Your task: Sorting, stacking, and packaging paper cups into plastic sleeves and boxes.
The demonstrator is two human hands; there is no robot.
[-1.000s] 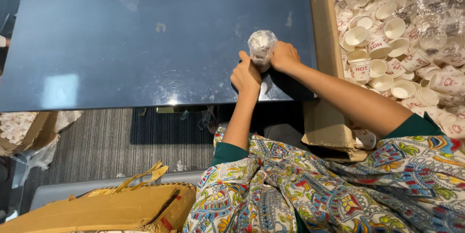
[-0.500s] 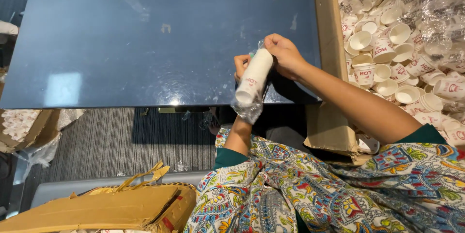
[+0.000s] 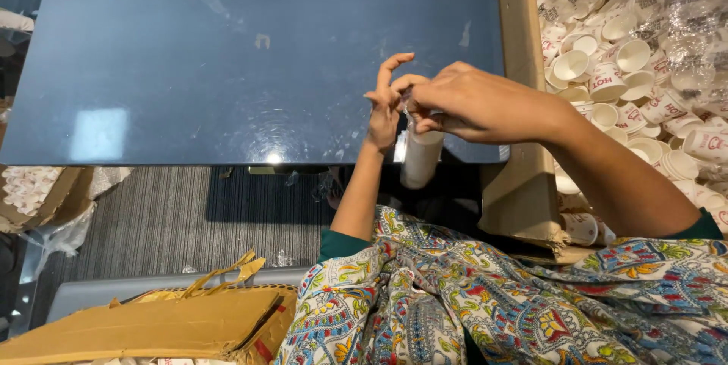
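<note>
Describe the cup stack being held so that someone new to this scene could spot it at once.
Start at the dark blue table and go to its near edge, where the left hand and right hand meet. The white cup stack hangs below them, sleeved together, unlike the loose cups heaped rightward.

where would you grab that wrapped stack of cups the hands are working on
Probably round the bare middle of the stack of cups, coming in from the left side. It hangs upright below both hands, and the left hand and right hand crowd its top, where the clear wrap is bunched.

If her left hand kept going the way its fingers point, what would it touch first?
The left hand points up and away over the dark blue table. That path looks free to the far edge, though its height above the table is unclear.
</note>
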